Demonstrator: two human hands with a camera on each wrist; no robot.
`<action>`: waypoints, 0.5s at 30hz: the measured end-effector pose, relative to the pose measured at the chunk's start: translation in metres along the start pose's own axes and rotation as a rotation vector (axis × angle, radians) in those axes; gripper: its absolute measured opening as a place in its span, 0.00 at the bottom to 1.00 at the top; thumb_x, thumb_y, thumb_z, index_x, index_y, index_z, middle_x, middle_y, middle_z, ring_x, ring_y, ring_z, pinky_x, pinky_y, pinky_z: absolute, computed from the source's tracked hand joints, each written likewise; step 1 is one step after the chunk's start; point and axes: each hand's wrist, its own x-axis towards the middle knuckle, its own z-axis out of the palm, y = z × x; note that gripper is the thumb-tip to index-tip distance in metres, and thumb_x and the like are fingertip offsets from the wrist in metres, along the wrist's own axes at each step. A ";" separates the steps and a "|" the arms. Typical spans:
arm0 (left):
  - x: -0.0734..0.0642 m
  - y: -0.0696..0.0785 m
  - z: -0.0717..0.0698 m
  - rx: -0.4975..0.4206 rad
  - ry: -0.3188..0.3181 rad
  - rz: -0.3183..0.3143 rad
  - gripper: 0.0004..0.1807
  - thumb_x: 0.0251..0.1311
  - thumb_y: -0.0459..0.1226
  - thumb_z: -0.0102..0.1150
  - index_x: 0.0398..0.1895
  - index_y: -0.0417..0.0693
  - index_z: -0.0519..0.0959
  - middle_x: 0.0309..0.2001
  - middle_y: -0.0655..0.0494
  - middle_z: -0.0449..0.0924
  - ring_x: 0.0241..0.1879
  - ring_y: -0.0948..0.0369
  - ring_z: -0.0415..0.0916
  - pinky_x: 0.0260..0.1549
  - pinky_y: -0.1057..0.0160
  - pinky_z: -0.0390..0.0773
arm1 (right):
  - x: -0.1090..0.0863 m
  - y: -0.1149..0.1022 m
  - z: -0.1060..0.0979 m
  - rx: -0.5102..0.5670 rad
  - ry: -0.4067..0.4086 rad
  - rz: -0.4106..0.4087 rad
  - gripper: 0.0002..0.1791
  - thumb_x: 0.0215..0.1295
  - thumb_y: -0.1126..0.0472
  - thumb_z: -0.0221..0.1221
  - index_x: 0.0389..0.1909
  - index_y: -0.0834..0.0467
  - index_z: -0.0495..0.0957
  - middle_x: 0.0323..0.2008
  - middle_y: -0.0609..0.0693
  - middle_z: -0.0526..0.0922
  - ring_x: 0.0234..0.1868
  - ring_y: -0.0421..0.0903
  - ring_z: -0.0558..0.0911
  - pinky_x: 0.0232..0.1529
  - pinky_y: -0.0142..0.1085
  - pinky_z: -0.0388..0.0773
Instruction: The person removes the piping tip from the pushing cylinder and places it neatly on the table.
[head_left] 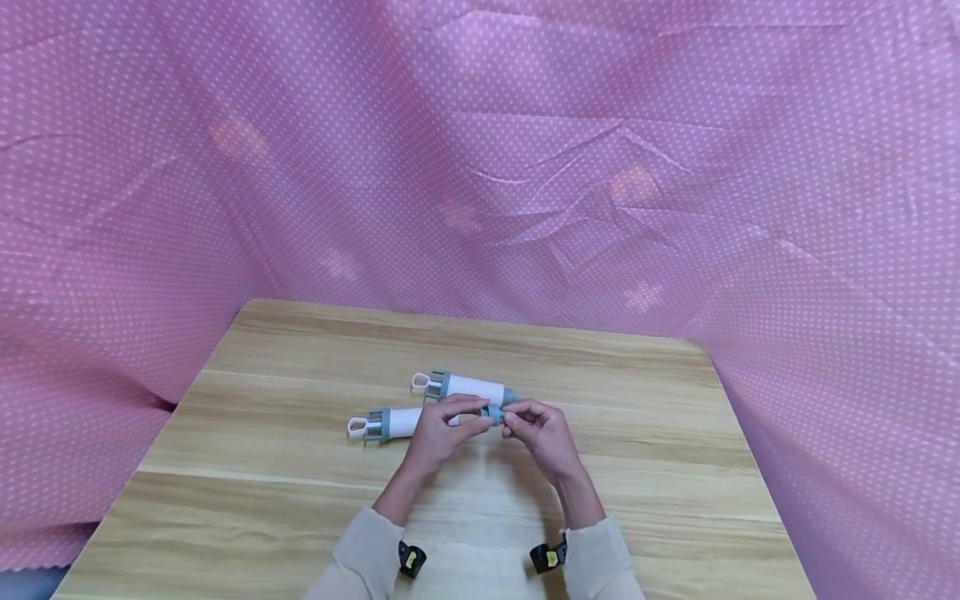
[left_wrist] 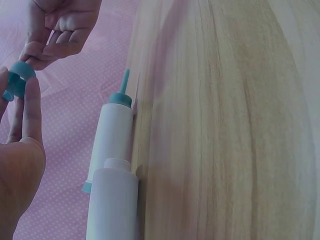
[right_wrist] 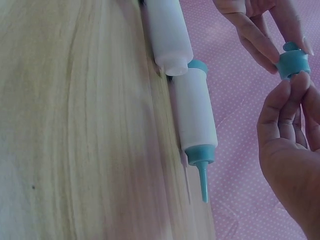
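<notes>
A small teal cap (head_left: 492, 413) is held between the two hands above the table. My left hand (head_left: 437, 437) pinches it between thumb and fingers at its sides. The fingertips of my right hand (head_left: 545, 439) pinch at its other end; what lies between them is mostly hidden. Behind the left hand lies a white syringe-like tube (head_left: 405, 422) with a teal collar and white loop handle; its bare neck (right_wrist: 176, 67) shows in the right wrist view. Beyond it lies a similar tube (head_left: 476, 389), fitted with a teal cap and thin spout (right_wrist: 203, 181).
The wood-grain table (head_left: 247, 500) carries both tubes, lying on their sides with handles to the left. Pink dotted cloth (head_left: 480, 167) hangs around its back and sides. A black wrist camera (head_left: 411, 559) sits at the left cuff, another (head_left: 548, 557) at the right.
</notes>
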 end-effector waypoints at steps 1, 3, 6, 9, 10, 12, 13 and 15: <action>0.000 0.000 0.000 0.005 0.000 0.000 0.17 0.59 0.31 0.71 0.51 0.34 0.84 0.54 0.41 0.83 0.59 0.45 0.76 0.60 0.37 0.71 | 0.000 0.001 0.000 0.004 0.006 -0.002 0.05 0.68 0.70 0.63 0.42 0.67 0.83 0.36 0.53 0.83 0.35 0.44 0.84 0.45 0.35 0.84; 0.000 0.000 0.001 0.002 -0.001 -0.003 0.17 0.59 0.31 0.71 0.51 0.34 0.84 0.55 0.38 0.82 0.59 0.44 0.75 0.60 0.36 0.71 | 0.000 0.002 0.000 0.009 0.015 -0.007 0.06 0.68 0.70 0.63 0.42 0.68 0.83 0.37 0.53 0.82 0.34 0.44 0.84 0.45 0.35 0.84; 0.000 0.000 0.001 0.000 -0.010 -0.012 0.17 0.60 0.31 0.70 0.52 0.33 0.84 0.57 0.35 0.80 0.60 0.43 0.74 0.58 0.33 0.71 | 0.000 0.004 0.000 0.000 0.023 -0.020 0.07 0.68 0.71 0.63 0.42 0.71 0.83 0.38 0.54 0.82 0.34 0.43 0.83 0.44 0.34 0.84; -0.001 -0.001 0.003 0.003 -0.018 -0.025 0.17 0.60 0.30 0.70 0.53 0.34 0.84 0.57 0.36 0.80 0.60 0.44 0.74 0.57 0.34 0.72 | 0.001 0.006 -0.001 -0.020 0.028 -0.025 0.05 0.68 0.72 0.62 0.42 0.70 0.83 0.38 0.54 0.82 0.35 0.43 0.83 0.44 0.34 0.84; -0.001 -0.001 0.003 0.011 -0.019 -0.029 0.18 0.60 0.31 0.70 0.53 0.34 0.83 0.57 0.37 0.80 0.60 0.45 0.75 0.57 0.34 0.73 | 0.001 0.006 -0.001 -0.023 0.030 -0.025 0.05 0.69 0.72 0.61 0.41 0.69 0.83 0.38 0.54 0.82 0.34 0.43 0.83 0.44 0.34 0.83; -0.001 -0.001 0.005 0.022 -0.014 -0.038 0.18 0.60 0.31 0.71 0.53 0.36 0.84 0.57 0.40 0.81 0.60 0.47 0.75 0.57 0.37 0.73 | 0.001 0.007 -0.001 -0.028 0.029 -0.025 0.05 0.69 0.74 0.60 0.40 0.67 0.84 0.37 0.53 0.82 0.34 0.43 0.83 0.44 0.34 0.83; -0.001 -0.001 0.005 0.027 -0.009 -0.041 0.18 0.59 0.31 0.71 0.53 0.37 0.84 0.56 0.41 0.82 0.60 0.48 0.75 0.58 0.38 0.74 | 0.002 0.007 -0.001 -0.029 0.028 -0.025 0.06 0.69 0.74 0.59 0.40 0.66 0.84 0.37 0.52 0.83 0.34 0.43 0.83 0.44 0.34 0.83; 0.000 -0.001 0.006 0.027 0.003 -0.040 0.18 0.59 0.30 0.71 0.53 0.38 0.84 0.56 0.43 0.82 0.59 0.49 0.76 0.57 0.39 0.74 | 0.001 0.006 -0.001 -0.025 0.021 -0.028 0.06 0.69 0.74 0.59 0.40 0.65 0.84 0.37 0.52 0.83 0.34 0.43 0.83 0.44 0.34 0.83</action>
